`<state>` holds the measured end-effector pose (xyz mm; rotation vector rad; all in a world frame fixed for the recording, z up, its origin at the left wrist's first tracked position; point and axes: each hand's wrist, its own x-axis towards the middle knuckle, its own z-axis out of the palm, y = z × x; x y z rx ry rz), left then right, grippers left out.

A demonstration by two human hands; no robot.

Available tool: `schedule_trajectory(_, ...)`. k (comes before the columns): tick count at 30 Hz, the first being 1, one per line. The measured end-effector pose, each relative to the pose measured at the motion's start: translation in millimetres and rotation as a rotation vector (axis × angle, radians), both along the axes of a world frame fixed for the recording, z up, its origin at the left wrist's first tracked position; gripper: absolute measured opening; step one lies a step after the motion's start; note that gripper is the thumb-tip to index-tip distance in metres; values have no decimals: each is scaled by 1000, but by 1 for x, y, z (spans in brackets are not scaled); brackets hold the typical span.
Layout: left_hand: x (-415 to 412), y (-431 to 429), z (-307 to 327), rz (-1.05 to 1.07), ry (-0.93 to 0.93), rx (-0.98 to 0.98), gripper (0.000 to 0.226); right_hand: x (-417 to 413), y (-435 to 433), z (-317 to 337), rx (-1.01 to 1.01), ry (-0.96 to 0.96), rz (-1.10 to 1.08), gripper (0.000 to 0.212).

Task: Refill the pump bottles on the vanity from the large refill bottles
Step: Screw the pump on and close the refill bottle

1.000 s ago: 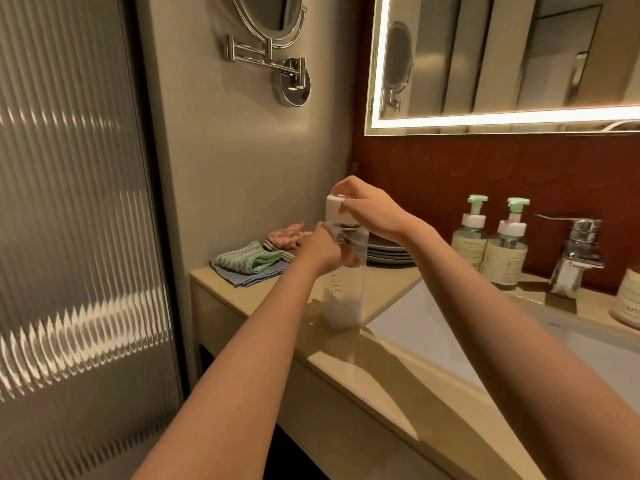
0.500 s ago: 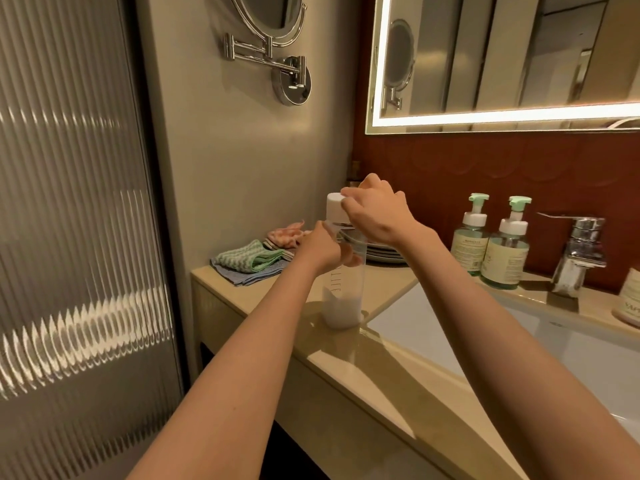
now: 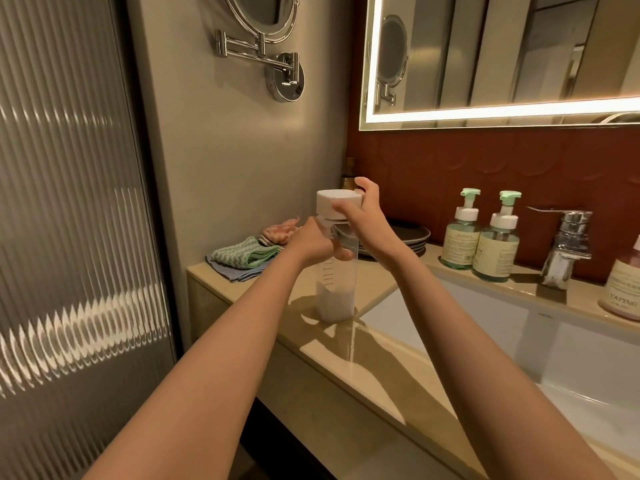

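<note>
A tall clear refill bottle point(image 3: 335, 299) stands upright on the beige vanity top point(image 3: 377, 344), with white liquid filling its lowest part. My left hand point(image 3: 317, 245) grips the bottle's upper body. My right hand point(image 3: 363, 220) curls round its white cap point(image 3: 332, 202) from the right. Two pump bottles with mint-green pump heads, the left one point(image 3: 460, 233) and the right one point(image 3: 497, 242), stand side by side behind the basin, well to the right of both hands.
Folded cloths point(image 3: 247, 256) lie at the counter's left end and dark stacked plates point(image 3: 408, 239) sit behind the bottle. A chrome tap point(image 3: 566, 247) and a pink-labelled bottle point(image 3: 625, 289) stand at the right. The white basin point(image 3: 519, 341) lies below. A swing-arm mirror point(image 3: 273, 57) juts from the wall.
My right hand has shifted round the white cap, so the cap's top now shows. The left hand has kept its hold on the bottle, which stays in place.
</note>
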<state>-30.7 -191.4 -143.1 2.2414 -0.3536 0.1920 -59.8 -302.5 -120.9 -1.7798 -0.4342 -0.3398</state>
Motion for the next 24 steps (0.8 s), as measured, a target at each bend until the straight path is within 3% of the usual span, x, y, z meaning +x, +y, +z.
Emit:
schedule_trajectory(2, -7, 3, 2, -18, 106, -95, 62, -4, -5, -12, 119, 58, 41, 56)
schedule_trajectory(3, -9, 5, 3, -32, 171, -124, 77, -5, -6, -18, 143, 86, 46, 56)
schedule_trajectory(6, -19, 8, 14, -99, 198, -353, 106, -5, -8, -34, 197, 179, 66, 84)
schedule_trajectory(8, -22, 5, 28, -25, 10, -476, 98, -3, -5, -40, 170, 185, 48, 94)
schedule_trajectory(9, -22, 2, 35, 34, -98, -401, 91, -2, -2, -42, 124, 179, 0, 98)
schedule_trajectory(12, -20, -10, 52, 199, -309, 172, 54, 3, 7, -46, -72, 120, -253, 97)
schedule_trajectory(14, -17, -14, 57, 212, -342, 357, 45, 5, 11, -50, -165, 73, -367, 79)
schedule_trajectory(16, -16, -16, 61, 211, -354, 304, 37, 6, 13, -51, -191, 65, -381, 71)
schedule_trajectory(21, -17, -18, 68, 106, -288, 120, 11, 8, 17, -48, -228, 100, -394, 73)
schedule_trajectory(24, -18, -22, 70, -44, -163, -27, 27, 8, 17, -49, -227, 116, -377, 75)
